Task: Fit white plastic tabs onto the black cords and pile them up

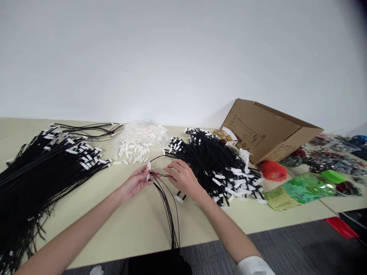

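My left hand (138,178) pinches a small white plastic connector (149,166) over the front middle of the table. Several thin black wires (168,208) run from this connector and hang down past the table's front edge. Just to its right, my right hand (183,176) has its fingers closed on one or more of the black wires, near the connector. The exact wire ends at the fingertips are too small to make out. A single wire arcs up behind both hands.
A large bundle of black cables (37,168) with white connectors lies left, another pile (200,156) right. A clear bag (143,133) of white connectors sits behind loose ones (133,149). Farther right are a cardboard box (260,130), red foam net (273,170) and green bottle (301,190).
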The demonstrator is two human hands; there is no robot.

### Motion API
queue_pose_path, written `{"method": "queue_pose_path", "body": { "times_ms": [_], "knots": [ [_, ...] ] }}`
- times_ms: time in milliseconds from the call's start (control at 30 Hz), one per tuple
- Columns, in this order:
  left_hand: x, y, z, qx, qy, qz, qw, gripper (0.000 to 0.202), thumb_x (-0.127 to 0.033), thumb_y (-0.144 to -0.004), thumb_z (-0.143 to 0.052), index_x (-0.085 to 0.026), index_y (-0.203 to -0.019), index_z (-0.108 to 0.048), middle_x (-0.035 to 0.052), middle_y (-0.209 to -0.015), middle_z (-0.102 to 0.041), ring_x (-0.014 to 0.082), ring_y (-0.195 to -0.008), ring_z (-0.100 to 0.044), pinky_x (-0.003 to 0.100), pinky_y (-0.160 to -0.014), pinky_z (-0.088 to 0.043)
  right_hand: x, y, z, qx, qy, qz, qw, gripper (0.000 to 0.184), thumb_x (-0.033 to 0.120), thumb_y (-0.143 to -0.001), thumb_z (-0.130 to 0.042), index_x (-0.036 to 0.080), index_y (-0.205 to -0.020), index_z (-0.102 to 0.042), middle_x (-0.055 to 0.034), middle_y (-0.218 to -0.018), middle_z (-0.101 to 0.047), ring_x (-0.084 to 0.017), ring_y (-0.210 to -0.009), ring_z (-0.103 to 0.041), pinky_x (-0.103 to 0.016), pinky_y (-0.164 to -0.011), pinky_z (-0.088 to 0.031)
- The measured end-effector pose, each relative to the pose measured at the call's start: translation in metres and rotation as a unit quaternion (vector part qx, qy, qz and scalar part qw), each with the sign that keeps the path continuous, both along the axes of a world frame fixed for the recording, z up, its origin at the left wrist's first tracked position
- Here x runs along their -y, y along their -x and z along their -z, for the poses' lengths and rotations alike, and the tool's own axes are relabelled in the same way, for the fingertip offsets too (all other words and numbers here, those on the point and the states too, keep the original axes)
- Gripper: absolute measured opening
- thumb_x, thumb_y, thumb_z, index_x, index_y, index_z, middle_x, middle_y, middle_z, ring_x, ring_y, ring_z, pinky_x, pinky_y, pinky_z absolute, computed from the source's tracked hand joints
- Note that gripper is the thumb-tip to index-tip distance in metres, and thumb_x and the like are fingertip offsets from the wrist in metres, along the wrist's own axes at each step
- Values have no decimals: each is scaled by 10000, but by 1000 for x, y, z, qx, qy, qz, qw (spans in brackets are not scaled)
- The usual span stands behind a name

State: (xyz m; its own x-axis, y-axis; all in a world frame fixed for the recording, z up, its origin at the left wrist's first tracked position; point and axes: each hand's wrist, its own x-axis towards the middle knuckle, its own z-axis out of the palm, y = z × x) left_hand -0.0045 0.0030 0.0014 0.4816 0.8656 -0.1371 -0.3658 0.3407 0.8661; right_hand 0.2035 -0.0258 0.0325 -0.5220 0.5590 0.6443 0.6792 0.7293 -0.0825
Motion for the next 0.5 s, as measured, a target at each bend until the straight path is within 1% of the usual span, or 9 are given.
{"method": "queue_pose_path", "body": {
  "times_ms": [100,200,333,433,500],
  "knots": [
    [0,0,0,0,8,-6,1000,99,-199,-775,-586,-141,-853,-570,78,-886,-652,162,-814,-638,207,-596,-549,2,3,1,16,7,-29,999,227,133,-833,-480,186,-1038,-561,-65,-912,-576,-187,-935,-475,-329,-817,-439],
    [0,0,1,1,16,-11,1000,96,-180,-778,-580,-136,-863,-571,77,-878,-651,146,-776,-638,205,-599,-547,4,6,2,28,14,-59,998,277,100,-843,-444,209,-1076,-549,-62,-948,-568,-176,-931,-480,-322,-808,-441],
    [0,0,1,3,15,-1,1000,98,-173,-778,-578,-139,-869,-571,81,-899,-651,141,-760,-636,206,-600,-543,7,8,1,-8,40,-93,995,321,45,-813,-432,207,-1061,-557,-63,-1012,-557,-168,-950,-480,-317,-811,-446],
    [1,-1,-1,4,17,-5,1000,90,-164,-775,-580,-146,-863,-575,64,-878,-650,127,-724,-632,206,-602,-541,9,11,2,-37,55,-98,993,287,81,-804,-472,196,-1052,-561,-65,-1018,-554,-162,-938,-483,-310,-804,-451],
    [2,-1,-2,1,21,-5,1000,83,-162,-774,-580,-144,-855,-578,57,-854,-647,122,-703,-629,208,-603,-541,8,13,3,-34,45,-93,994,242,115,-812,-494,199,-1024,-575,-63,-997,-561,-153,-906,-490,-299,-787,-454]
  ]
}}
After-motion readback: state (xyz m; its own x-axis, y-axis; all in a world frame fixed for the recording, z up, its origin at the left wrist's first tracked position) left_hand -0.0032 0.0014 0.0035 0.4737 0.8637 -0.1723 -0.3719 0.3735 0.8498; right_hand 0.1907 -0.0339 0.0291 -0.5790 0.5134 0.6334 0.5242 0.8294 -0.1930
